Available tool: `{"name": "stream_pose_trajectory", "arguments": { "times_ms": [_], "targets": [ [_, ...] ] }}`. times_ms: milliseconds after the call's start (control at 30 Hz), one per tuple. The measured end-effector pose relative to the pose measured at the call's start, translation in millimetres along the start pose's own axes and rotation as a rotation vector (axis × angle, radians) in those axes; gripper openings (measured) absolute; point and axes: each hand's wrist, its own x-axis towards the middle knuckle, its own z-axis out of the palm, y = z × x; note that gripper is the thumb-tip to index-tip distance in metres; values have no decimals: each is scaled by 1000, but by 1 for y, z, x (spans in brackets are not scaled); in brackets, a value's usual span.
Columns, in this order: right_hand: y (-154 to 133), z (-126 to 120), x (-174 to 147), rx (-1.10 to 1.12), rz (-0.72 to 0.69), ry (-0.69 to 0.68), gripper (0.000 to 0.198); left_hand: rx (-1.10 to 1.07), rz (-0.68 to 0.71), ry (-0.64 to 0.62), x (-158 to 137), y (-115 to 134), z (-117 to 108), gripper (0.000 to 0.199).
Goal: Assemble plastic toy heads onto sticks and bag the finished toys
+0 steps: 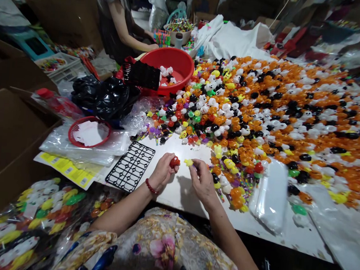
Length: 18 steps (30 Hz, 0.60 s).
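My left hand (164,169), with a red bead bracelet at the wrist, is closed on a small red plastic piece (175,162). Facing it, my right hand (201,181) pinches a small yellow plastic piece (188,162) between thumb and fingers. The two pieces are a short way apart over the white tabletop (176,192). To the left of my left hand lies a black plastic grid (131,166). A dense heap of small orange, white, black and yellow plastic figures (261,112) spreads beyond and to the right of my right hand.
A red basin (184,75) with white pieces stands at the back. Left are a black plastic bag (104,99) and a small red basket (105,140) of papers. Clear bags (269,199) lie at the right. A person (118,28) works behind the basin.
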Motion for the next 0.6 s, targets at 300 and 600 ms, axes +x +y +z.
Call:
{"name": "stream_pose_trajectory", "arguments": {
  "times_ms": [300, 600],
  "targets": [
    [10, 4, -3, 239, 179, -104, 35, 249, -36, -164, -15, 9, 1, 43],
    [14, 3, -7, 303, 186, -125, 36, 371, 124, -231, -17, 6, 0, 37]
  ]
}}
